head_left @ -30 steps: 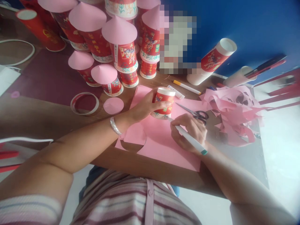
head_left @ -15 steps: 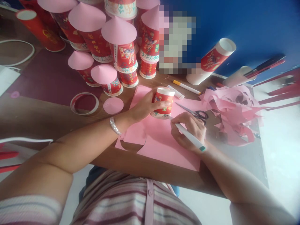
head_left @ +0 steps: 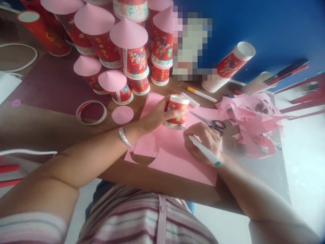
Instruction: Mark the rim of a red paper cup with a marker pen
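A red paper cup [head_left: 175,115] with a printed picture is wrapped by the fingers of my left hand [head_left: 162,113]. Green strokes mark the white band around its lower end. My right hand [head_left: 203,140] grips a white marker [head_left: 205,150] with a green end cap, its tip at or very near that band. Beneath both hands lie sheets of pink paper [head_left: 175,152], one with a round piece cut out. Scissors [head_left: 213,124] rest on the paper just beyond my right hand.
Several red cups with pink cone tops [head_left: 129,34] stand stacked at the back left. A yellow-capped marker [head_left: 201,95], a glue-stick-like tube [head_left: 190,100] and pink paper scraps [head_left: 254,118] lie to the right. A cup ring [head_left: 91,112] and pink disc [head_left: 122,115] sit left.
My right hand and the marker have shifted slightly left along the cup's lower band. The cup and my left hand stay in place.
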Available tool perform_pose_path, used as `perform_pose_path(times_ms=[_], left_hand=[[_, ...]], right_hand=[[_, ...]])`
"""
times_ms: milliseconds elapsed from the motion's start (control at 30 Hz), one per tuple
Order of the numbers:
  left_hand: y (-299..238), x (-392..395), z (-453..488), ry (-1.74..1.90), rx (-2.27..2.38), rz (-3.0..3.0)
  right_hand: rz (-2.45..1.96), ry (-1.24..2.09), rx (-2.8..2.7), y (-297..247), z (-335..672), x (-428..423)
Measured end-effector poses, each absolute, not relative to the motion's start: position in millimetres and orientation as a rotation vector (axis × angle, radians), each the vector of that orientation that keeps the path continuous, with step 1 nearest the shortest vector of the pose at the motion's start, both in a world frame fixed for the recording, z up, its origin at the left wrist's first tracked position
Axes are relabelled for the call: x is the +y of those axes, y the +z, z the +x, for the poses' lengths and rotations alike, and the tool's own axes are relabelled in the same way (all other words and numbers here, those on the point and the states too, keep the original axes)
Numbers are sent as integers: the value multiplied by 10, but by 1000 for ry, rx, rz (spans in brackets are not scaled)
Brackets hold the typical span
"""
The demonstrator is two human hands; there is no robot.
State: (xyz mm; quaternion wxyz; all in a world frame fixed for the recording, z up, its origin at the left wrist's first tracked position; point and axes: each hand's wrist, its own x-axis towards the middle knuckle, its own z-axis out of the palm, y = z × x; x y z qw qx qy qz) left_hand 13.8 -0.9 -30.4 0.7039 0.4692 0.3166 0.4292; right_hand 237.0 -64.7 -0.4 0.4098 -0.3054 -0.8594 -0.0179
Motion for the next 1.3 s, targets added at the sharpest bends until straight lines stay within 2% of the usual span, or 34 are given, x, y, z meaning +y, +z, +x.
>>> perform_pose_path(times_ms=[333, 633, 1300], left_hand=[[-306, -24, 134, 939, 705, 1008], [-289, -12, 137, 964, 706, 1052], [-309, -14, 135, 939, 677, 1045]], right_hand=[[-799, -127, -2096, -25, 2344, -601], [-768, -43, -2159, 13, 2359, -653], [-755, -82, -2104, -2, 2345, -585]])
